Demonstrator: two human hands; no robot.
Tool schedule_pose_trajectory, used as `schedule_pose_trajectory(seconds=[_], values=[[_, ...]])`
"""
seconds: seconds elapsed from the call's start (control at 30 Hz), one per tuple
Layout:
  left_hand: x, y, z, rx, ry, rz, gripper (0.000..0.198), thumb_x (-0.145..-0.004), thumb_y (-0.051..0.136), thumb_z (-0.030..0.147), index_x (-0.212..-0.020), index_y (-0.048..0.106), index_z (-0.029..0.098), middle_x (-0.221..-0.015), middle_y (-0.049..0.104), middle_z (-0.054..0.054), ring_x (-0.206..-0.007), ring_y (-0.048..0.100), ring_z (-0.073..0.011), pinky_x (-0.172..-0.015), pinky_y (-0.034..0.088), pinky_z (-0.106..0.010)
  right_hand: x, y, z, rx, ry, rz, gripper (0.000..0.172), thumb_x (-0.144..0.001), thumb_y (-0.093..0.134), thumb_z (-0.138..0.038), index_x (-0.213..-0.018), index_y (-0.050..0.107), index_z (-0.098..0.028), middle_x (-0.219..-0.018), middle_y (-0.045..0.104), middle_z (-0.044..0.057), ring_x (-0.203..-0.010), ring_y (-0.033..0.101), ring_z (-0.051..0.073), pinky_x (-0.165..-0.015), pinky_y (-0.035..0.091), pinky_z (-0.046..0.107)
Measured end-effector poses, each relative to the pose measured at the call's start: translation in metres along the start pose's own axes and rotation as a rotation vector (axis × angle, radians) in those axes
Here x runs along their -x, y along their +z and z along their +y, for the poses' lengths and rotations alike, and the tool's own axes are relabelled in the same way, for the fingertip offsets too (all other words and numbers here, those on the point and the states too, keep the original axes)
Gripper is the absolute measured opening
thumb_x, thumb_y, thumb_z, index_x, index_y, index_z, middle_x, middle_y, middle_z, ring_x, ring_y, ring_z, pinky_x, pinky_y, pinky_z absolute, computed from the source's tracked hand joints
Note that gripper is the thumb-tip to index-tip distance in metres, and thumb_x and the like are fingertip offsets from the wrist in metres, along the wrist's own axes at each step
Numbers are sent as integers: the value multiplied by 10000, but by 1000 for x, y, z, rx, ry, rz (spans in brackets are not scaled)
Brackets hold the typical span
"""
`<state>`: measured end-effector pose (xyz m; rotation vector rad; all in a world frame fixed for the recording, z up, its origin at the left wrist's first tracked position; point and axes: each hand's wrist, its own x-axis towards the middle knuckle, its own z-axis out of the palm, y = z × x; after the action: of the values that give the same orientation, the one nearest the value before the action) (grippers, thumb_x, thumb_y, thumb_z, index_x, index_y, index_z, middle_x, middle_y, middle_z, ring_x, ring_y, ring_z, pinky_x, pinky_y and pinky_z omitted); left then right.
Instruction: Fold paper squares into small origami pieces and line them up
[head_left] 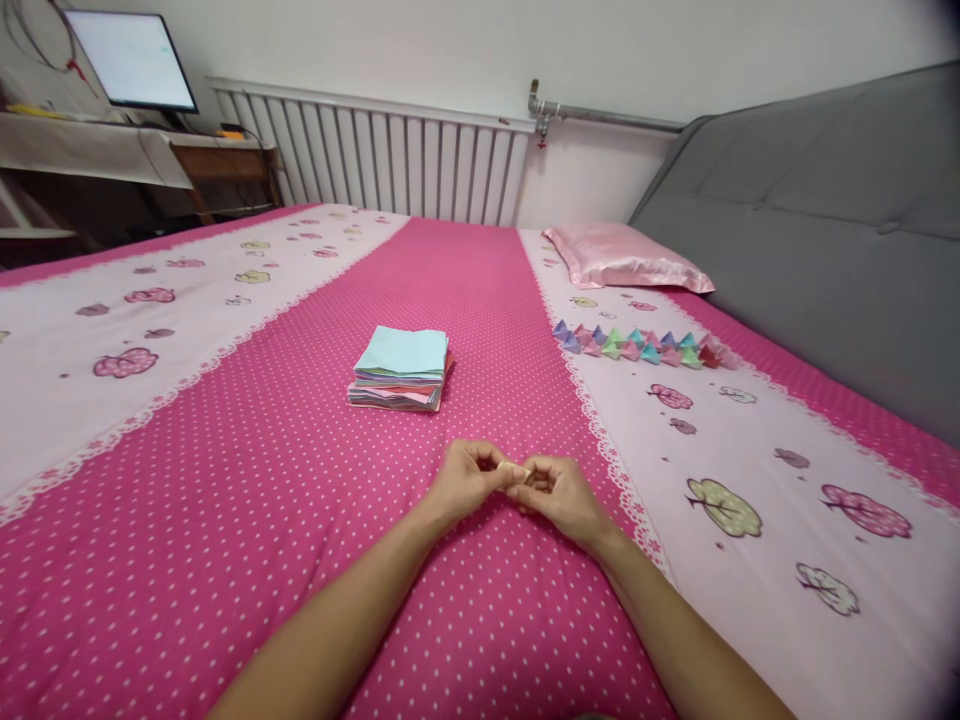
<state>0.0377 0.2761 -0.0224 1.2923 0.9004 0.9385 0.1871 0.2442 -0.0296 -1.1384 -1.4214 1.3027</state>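
Observation:
My left hand (466, 477) and my right hand (561, 492) meet above the pink dotted bedspread (480, 620). Between their pinched fingertips is a small pale yellow piece of folded paper (514, 468), mostly covered by the thumbs and fingers. Both hands are closed on it. Beyond my left hand lies a stack of square coloured paper (402, 352), light blue on top. To the right, several small folded paper pieces (646, 347) in purple, pink, green, blue and red stand in two rows on the pale printed stripe.
A pink satin pillow (626, 257) lies by the grey padded headboard (817, 220). Against the far wall is a white radiator (390, 155) with a pipe (607, 115). At the far left a monitor (133, 60) stands on a cloth-covered desk (82, 150).

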Motion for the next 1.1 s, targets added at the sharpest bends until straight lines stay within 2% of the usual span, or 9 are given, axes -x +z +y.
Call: schedule_pose_trajectory(seconds=[0.13,0.27,0.37,0.43,0.5,0.63,0.73,0.9,1.1], values=[[2,0,3,13,9,-34,279,-564,750,356,-527,622,110,-465,566,-7,-444,469,-71,-478,353,-203,1,-2,2,9,-7,-38,218,-672,703,-329,-665,582,-148,-529,571,-30,-461,517,89,-456,393,217],[2,0,5,-29,-7,-40,291,-588,729,375,-545,641,101,-484,593,-25,-455,490,-88,-483,363,-212,-1,-4,8,-55,41,-29,251,-638,730,-347,-648,576,-148,-547,597,-18,-471,553,97,-483,442,230],[1,-2,6,-77,7,-58,287,-626,698,374,-695,699,95,-620,666,-55,-535,551,-120,-551,415,-233,-4,-5,11,-80,59,30,278,-639,726,-379,-655,575,-147,-544,604,-10,-464,555,96,-476,444,223],[-1,-3,6,-119,43,-33,302,-637,691,362,-790,709,102,-713,691,-67,-588,575,-132,-584,430,-237,-5,-6,12,-72,40,91,277,-658,711,-392,-690,583,-149,-537,602,-11,-469,552,97,-477,440,219],[-3,-5,4,-191,93,12,292,-655,679,357,-808,710,111,-741,695,-74,-614,582,-137,-585,430,-232,-7,-6,13,-36,10,138,266,-672,700,-391,-715,597,-150,-546,601,-13,-480,549,98,-483,438,218],[-6,-8,0,-373,194,61,251,-712,631,359,-782,716,133,-720,689,-70,-625,577,-139,-576,424,-232,-7,-6,11,75,-35,157,272,-689,684,-376,-840,645,-153,-706,662,29,-583,595,131,-541,473,244],[-7,-10,-3,-474,226,70,254,-736,609,364,-790,718,141,-713,685,-67,-614,568,-137,-565,414,-235,-6,-5,9,134,-100,226,310,-709,668,-355,-952,638,-164,-856,685,68,-700,630,170,-615,505,278],[-6,-9,-3,-574,267,82,245,-732,613,378,-775,719,161,-700,676,-47,-602,551,-125,-554,395,-228,-5,-6,5,204,-208,264,195,-743,633,-326,-850,679,-170,-812,700,71,-727,645,188,-669,521,309],[-4,-6,-2,-584,273,98,182,-714,618,318,-756,715,170,-652,655,-28,-572,523,-111,-544,398,-221,-4,-5,2,251,-206,282,148,-744,620,-300,-789,681,-173,-715,700,55,-636,645,173,-598,524,286]])
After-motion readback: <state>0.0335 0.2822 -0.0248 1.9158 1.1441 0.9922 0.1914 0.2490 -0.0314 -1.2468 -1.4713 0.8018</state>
